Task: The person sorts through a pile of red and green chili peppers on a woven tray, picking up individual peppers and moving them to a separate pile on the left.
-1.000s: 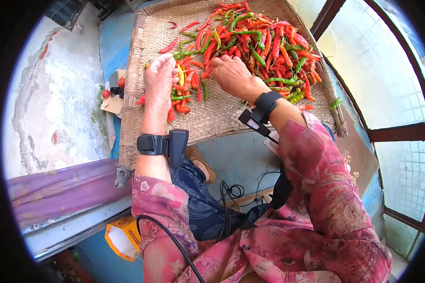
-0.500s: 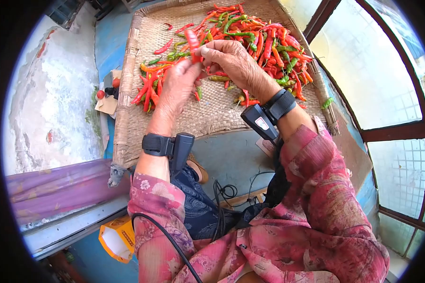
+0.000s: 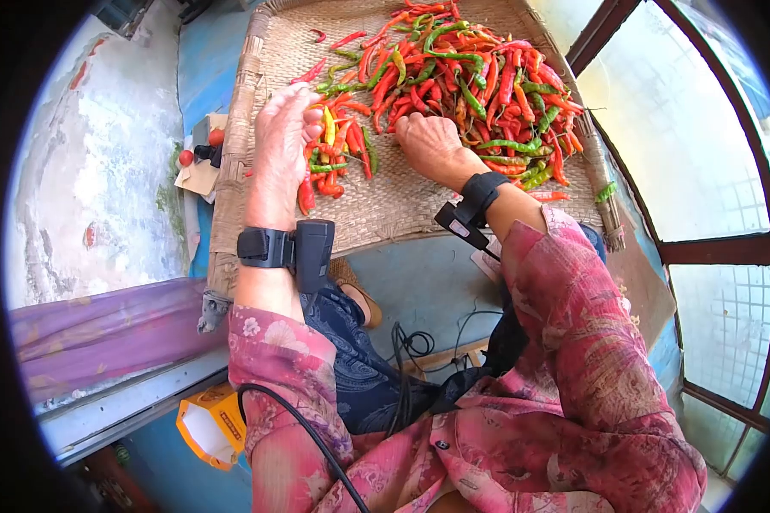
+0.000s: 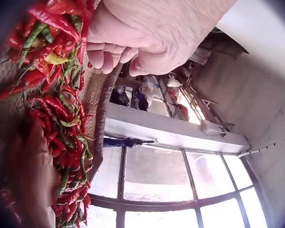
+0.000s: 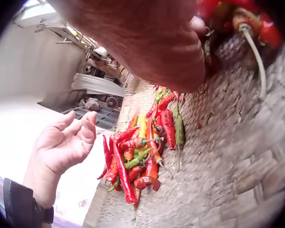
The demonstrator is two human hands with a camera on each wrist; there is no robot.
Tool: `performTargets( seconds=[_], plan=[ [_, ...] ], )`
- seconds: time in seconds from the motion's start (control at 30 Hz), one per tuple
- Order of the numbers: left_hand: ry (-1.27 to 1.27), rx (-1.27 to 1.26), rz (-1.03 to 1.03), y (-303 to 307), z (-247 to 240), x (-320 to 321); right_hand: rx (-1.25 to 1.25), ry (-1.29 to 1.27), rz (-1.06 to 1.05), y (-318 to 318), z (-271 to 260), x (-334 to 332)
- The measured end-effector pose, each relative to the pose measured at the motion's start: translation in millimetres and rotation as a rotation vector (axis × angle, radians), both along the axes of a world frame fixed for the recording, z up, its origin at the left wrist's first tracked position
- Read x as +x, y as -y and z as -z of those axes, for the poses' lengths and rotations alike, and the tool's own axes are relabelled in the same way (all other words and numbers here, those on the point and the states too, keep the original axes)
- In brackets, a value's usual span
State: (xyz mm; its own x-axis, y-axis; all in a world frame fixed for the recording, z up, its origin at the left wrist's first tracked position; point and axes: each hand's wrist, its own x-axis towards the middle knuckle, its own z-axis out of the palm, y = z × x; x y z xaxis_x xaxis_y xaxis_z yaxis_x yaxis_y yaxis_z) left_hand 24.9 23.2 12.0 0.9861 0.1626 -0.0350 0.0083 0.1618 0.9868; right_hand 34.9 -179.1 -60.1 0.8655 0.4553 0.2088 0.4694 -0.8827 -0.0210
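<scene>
The left hand [image 3: 280,158] is raised over the tray's left part, beside a small heap of peppers [image 5: 128,161]; the right wrist view shows its fingers loosely bent with nothing between them. At the near left edge of the large pile of red and green peppers [image 3: 509,98], the right hand [image 3: 439,147] reaches down with bent fingers. Its fingertips are hidden under the hand in the head view, so whether it grips a pepper cannot be seen. In the left wrist view, the right hand [image 4: 31,180] is blurred beside the peppers.
The woven tray [image 3: 385,209] has a raised rim, with a few loose peppers at its far left. A wall and purple cloth [image 3: 111,333] are on the left, framed windows [image 3: 714,205] on the right. An orange box [image 3: 216,425] and black cables [image 3: 402,376] lie below.
Half a second ago both hands met over the tray around a red pepper. They have since parted: the left moved left and no longer holds it, while the right went down to the large pile.
</scene>
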Motion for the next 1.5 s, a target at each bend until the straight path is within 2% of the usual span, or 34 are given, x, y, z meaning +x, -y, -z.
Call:
performTargets(
  seconds=[0.1,0.2,0.27,0.3,0.33,0.4,0.43,0.53,0.6,0.7,0.73,0.87,0.9,0.93,1.07,1.1,1.13,1.2,1.23,1.33,1.43,1.5],
  plan=[
    [-0.002,0.114,0.085,11,-2,-6,0.095,-0.078,-0.026,4,-10,1],
    [-0.003,0.179,0.121,23,-1,-9,0.535,-0.132,0.049,4,-30,3],
    [-0.033,0.213,0.165,32,-1,-14,0.863,-0.296,-0.025,9,-54,-1],
    [-0.017,0.245,0.201,40,-2,-20,1.094,-0.477,-0.023,9,-60,-2],
    [-0.012,0.243,0.205,44,0,-22,1.146,-0.495,-0.018,15,-65,-9],
    [-0.038,0.236,0.505,53,4,-25,1.221,-0.556,0.006,20,-72,-16],
    [-0.045,0.205,0.581,58,2,-28,1.223,-0.550,0.010,22,-74,-18],
    [-0.032,0.300,0.607,65,-2,-35,1.261,-0.546,0.010,27,-73,-19],
    [-0.081,0.325,0.576,64,-3,-32,1.371,-0.689,0.005,27,-74,-18],
    [-0.054,0.278,0.252,54,-5,-21,1.571,-0.796,-0.006,27,-76,-16],
    [-0.012,0.235,0.224,44,-2,-12,1.661,-0.864,-0.023,28,-77,-16],
    [0.087,-0.089,-0.178,16,4,8,1.748,-0.936,-0.027,27,-73,-11],
    [-0.015,0.013,-0.245,17,-6,3,1.736,-0.916,-0.032,25,-73,-10],
    [-0.016,0.014,-0.244,18,-5,2,1.738,-0.917,-0.031,25,-73,-11],
    [0.173,0.426,-0.057,32,2,-4,1.448,-0.773,-0.033,23,-80,-16],
    [0.106,0.419,0.084,45,-4,-12,1.324,-0.705,-0.025,23,-81,-18],
    [0.038,0.409,0.225,59,-10,-21,1.323,-0.705,-0.024,23,-80,-18],
    [0.032,0.364,0.393,74,-5,-30,1.201,-0.533,-0.104,23,-77,-17],
    [0.020,0.214,0.455,75,2,-30,1.206,-0.515,-0.090,23,-75,-17],
    [0.001,0.275,0.542,70,3,-27,1.264,-0.546,-0.070,27,-71,-16],
    [-0.018,0.285,0.458,69,-1,-28,1.202,-0.637,-0.091,33,-72,-19],
    [-0.013,0.386,0.325,62,-4,-25,1.133,-0.551,-0.164,36,-69,-18]
  ],
)
